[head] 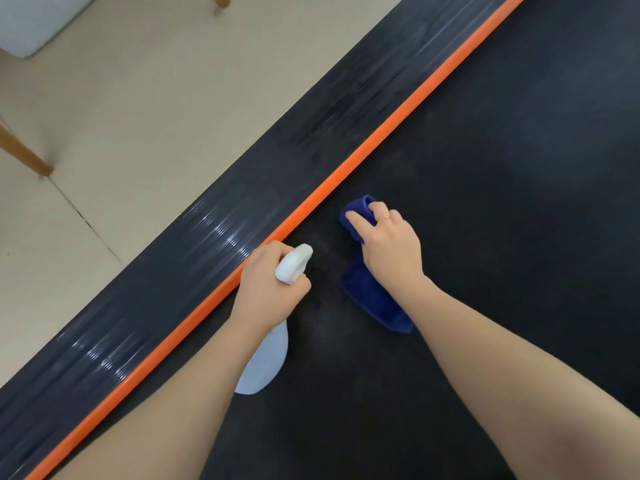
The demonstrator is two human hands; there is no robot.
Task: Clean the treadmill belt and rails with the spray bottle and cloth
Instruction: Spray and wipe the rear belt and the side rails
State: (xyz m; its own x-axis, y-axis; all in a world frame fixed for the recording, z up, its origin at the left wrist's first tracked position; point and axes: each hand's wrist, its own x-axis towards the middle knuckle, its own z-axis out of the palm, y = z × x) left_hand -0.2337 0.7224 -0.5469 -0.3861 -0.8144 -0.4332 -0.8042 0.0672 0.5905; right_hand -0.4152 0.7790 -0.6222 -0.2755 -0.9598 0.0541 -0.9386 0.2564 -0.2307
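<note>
your left hand (268, 285) grips the white spray bottle (273, 327), its nozzle pointing away from you over the dark belt (485, 202). just right of it, your right hand (389, 249) clutches the blue cloth (372, 299), pressed on the belt. the orange rail (346, 168) runs diagonally past your left hand. no readable writing.

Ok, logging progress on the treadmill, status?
Left hand grips spray bottle. Right hand holds blue cloth on the belt. Nothing in the way.

We see open belt (485, 168) right and far of the cloth (374, 299); on the left the raised orange strip (346, 168) and ribbed side rail (242, 202) border it.
</note>
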